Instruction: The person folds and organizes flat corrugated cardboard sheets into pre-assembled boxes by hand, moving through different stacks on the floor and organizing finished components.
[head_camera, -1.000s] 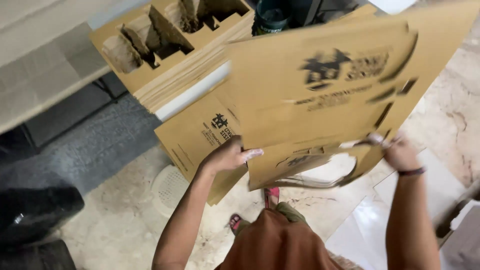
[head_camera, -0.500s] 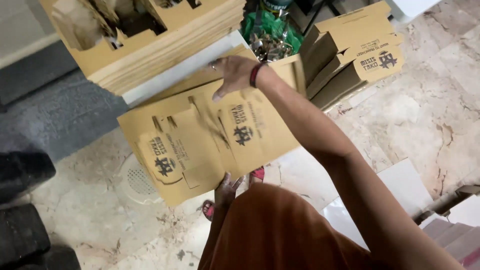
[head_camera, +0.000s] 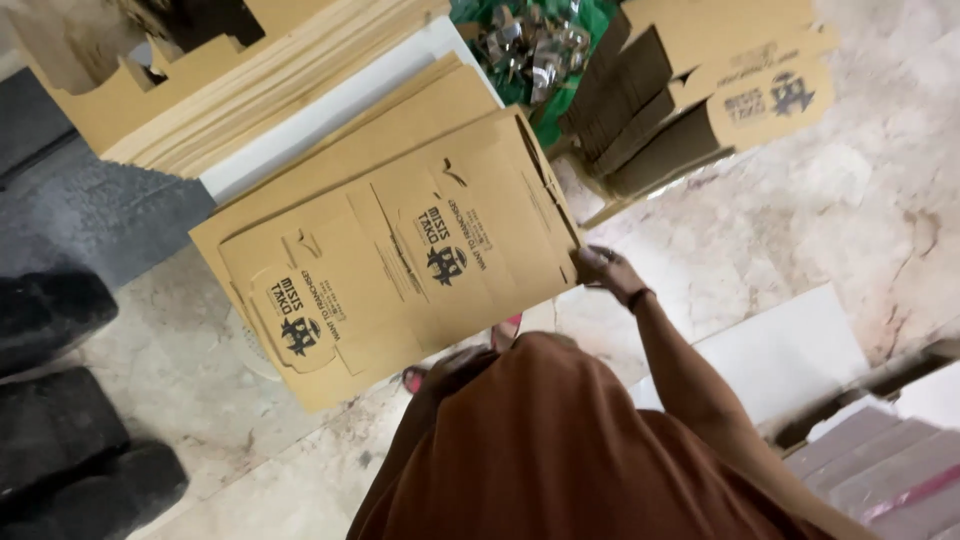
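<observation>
The flat brown box is gripped at its edge by the right hand; both edges are best kept level; the left hand's fingers are hidden, so their state cannot be told

The flat cardboard sheet is tan with black printed marks. The stacked cartons are the same tan. The floor is pale mottled marble. The person's garment is rust brown. A green bag holds silvery pieces.
</observation>
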